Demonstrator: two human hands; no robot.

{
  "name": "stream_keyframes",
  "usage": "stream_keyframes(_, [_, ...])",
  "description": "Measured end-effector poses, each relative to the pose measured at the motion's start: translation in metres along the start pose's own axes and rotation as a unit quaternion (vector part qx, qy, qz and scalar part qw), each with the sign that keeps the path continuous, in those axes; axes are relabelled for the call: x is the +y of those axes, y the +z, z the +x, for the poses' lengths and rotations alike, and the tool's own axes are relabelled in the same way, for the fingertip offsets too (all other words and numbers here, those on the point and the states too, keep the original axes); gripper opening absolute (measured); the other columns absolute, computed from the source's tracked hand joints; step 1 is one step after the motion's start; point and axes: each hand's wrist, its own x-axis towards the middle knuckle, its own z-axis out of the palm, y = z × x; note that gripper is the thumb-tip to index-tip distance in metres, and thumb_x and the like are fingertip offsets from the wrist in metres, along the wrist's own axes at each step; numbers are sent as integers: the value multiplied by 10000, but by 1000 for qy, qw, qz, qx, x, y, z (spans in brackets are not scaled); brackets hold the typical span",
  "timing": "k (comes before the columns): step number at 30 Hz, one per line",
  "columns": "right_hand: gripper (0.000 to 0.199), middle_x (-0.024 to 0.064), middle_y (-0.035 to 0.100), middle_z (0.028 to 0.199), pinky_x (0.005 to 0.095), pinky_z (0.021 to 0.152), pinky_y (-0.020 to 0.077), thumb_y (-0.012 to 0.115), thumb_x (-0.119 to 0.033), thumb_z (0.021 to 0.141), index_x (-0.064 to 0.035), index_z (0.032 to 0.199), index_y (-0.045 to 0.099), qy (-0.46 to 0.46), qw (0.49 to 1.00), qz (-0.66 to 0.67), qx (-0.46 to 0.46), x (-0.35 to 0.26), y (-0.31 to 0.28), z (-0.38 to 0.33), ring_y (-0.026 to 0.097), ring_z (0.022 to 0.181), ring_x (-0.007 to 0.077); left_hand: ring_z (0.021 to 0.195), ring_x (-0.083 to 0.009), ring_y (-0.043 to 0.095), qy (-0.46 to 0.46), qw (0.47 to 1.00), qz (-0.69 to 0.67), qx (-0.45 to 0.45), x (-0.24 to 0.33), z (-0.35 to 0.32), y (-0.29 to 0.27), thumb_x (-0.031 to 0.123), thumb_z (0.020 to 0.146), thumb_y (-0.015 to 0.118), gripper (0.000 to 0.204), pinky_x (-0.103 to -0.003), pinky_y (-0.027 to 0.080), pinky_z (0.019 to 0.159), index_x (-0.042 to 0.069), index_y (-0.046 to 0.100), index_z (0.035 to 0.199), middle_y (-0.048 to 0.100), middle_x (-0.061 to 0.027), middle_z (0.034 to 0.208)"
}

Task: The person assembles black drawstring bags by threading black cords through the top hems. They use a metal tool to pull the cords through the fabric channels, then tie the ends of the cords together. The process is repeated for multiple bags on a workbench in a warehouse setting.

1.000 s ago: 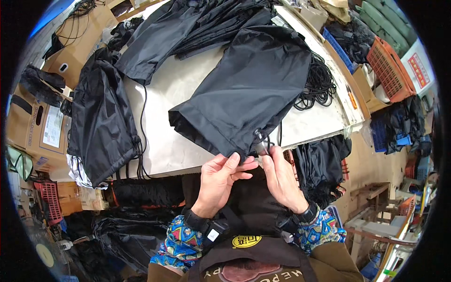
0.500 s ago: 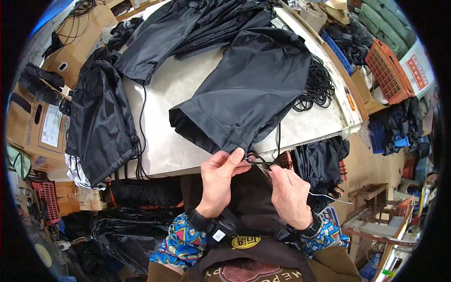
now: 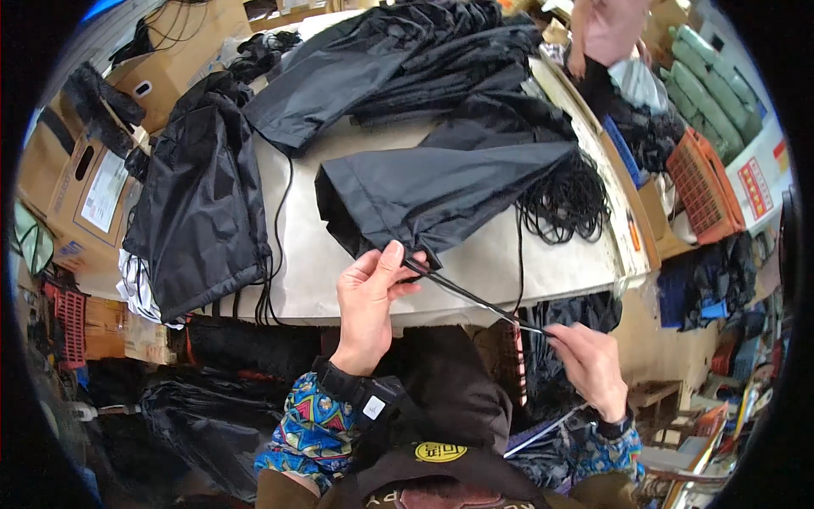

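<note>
A black drawstring bag (image 3: 449, 188) lies on the pale work table, its wide end facing left. My left hand (image 3: 367, 305) is closed on the bag's near corner, thumb on top, at the table's front edge. From that corner a black cord (image 3: 475, 299) runs taut down to the right, with a thin shiny strip along it. My right hand (image 3: 588, 363) pinches the cord's far end, out past the table edge. Below my right hand shows a thin pale rod (image 3: 544, 433); I cannot tell whether it is held.
Another black bag (image 3: 203, 204) with hanging cords lies at the table's left. More black bags (image 3: 407, 72) are heaped at the back. A bundle of black cord (image 3: 566, 204) lies to the right. Beyond stand an orange crate (image 3: 705, 187) and a person in pink (image 3: 612, 32).
My right hand has moved right and away from my left, drawing the cord out straight. The bag has folded narrower. A person has come into view at the back right.
</note>
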Motion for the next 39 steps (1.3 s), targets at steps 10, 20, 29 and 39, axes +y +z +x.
stream_keyframes(10, [223, 158, 626, 791, 319, 620, 486, 594, -3, 848, 21, 1070, 603, 37, 991, 131, 0, -28, 21, 21, 640, 691, 251, 509, -84, 547, -16, 996, 29, -79, -27, -4, 22, 313, 933, 573, 342, -231, 480, 466, 32, 526, 746, 542, -23, 604])
stream_keyframes(20, [132, 155, 667, 770, 253, 594, 472, 613, -38, 860, 50, 955, 640, 88, 983, 156, 34, -13, 20, 20, 639, 661, 154, 482, -64, 497, 58, 940, 160, -294, -41, -20, 37, 264, 940, 567, 342, -233, 412, 464, 29, 573, 691, 557, -6, 590])
stream_keyframes(29, [137, 166, 642, 786, 305, 647, 492, 622, -68, 863, 34, 952, 646, 4, 986, 134, 96, -31, 46, 61, 639, 725, 230, 586, -51, 469, 169, 956, 152, -187, -5, -5, 53, 92, 911, 591, 173, -252, 400, 496, -15, 578, 1045, 574, 7, 680])
stream_keyframes(39, [331, -15, 609, 1003, 224, 771, 395, 433, -244, 1003, -15, 1211, 550, 93, 687, 548, 469, -8, -14, 66, 525, 846, 63, 580, -318, 637, 431, 532, 698, -208, 11, 10, 35, 88, 792, 517, 336, -421, 512, 526, 162, 585, 1113, 623, -123, 768])
